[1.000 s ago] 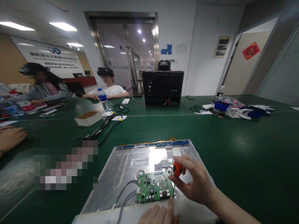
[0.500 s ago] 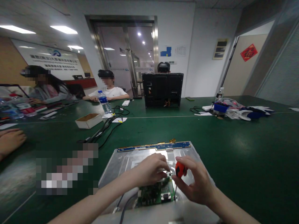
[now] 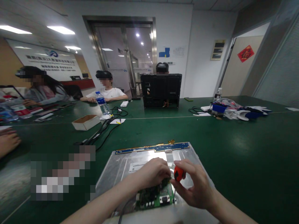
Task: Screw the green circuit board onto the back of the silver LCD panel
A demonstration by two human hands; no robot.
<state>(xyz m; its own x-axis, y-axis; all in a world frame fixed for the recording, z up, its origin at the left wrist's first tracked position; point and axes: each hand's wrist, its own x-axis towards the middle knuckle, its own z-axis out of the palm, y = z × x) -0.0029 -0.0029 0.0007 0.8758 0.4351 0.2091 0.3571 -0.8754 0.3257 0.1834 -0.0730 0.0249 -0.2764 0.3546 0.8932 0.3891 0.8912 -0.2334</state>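
In my right hand is a screwdriver with a red and black handle, held upright between thumb and fingers. Its thin shaft points down at the right edge of a green circuit board; I cannot tell whether the tip sits in a screw. My left hand bends over the board's upper edge with fingers pinched together, and what they hold, if anything, is hidden. Beneath the board lies a silver metal panel with a blue circuit strip along its far edge.
Black cables and an open cardboard box lie to the left, near a water bottle. A black monitor housing stands across the table. Gloves are piled at the right. Another person's hand rests at far left.
The camera view has shifted slightly. Both hands sit a little nearer to me, and my left fingertips now cover the white piece seen near the board's top edge before.
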